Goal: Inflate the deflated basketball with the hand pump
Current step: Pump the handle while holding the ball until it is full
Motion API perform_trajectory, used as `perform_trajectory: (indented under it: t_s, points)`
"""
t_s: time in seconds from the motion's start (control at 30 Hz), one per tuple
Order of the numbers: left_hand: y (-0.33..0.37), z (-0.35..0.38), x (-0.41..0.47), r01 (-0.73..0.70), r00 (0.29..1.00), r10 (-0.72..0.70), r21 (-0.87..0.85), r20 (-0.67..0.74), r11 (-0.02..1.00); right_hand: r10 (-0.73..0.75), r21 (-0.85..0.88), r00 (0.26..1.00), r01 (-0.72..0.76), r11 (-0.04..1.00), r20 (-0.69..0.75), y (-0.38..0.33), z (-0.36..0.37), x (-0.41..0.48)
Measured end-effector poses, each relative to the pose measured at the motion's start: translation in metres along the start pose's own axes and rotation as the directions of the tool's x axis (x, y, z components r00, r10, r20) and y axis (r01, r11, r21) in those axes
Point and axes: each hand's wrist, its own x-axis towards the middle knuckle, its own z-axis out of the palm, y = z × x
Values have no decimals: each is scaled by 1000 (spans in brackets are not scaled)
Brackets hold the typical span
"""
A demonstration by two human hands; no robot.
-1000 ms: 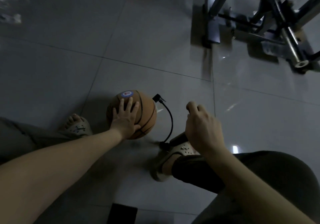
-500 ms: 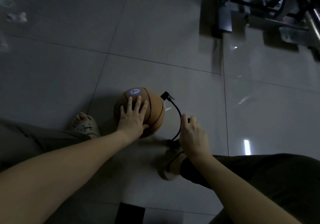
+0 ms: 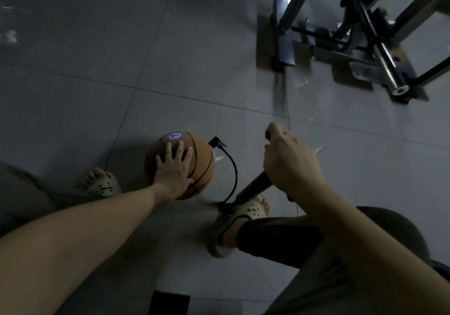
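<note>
Orange basketball [image 3: 204,168] on floor [image 3: 194,59]; left hand [image 3: 174,172] flat on it, fingers spread. Black hand pump [image 3: 253,187] beside; right hand [image 3: 289,162] clenched round its handle.

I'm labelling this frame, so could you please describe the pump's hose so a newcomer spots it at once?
Find the orange ball under the left hand on the tiled floor. Right of it, the hose arcs down to the pump by the right foot: thin, black, the only curved line.
</note>
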Motion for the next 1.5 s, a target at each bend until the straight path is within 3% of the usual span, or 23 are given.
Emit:
perform_trajectory:
  t_s: [0.23, 0.73, 0.93, 1.17, 1.27, 1.37, 1.5]
  points:
    - [-6, 5, -4, -11, 1000, 11, -17, -15, 1000, -35, -18, 999, 35, 999, -22, -7, 56, -26]
    - [3, 10, 2, -81, 995, 86, 84, -49, 993, -13, -53, 988, 21, 998, 155, 3, 151, -17]
    - [7, 4, 5, -74, 997, 73, 147, 14, 986, -65, -55, 972, 79, 995, 226, -7, 119, -10]
    - [5, -5, 7, -86, 996, 87, 122, -2, 989, 34, 11, 998, -34, 999, 62, 5, -3, 8]
    - [2, -9, 7, -97, 995, 97, 62, 1, 993, 25, 17, 1000, -25, 1000, -6, 4, -8, -2]
    - [-5, -9, 6, 20, 1000, -19, -87, 11, 996, -50, -43, 999, 49, 998, -21, -5, 27, -17]
    - [-18, -1, 4, 225, 974, -217, -225, 59, 948, -41, -49, 999, 42, 998, 18, -4, 71, -23]
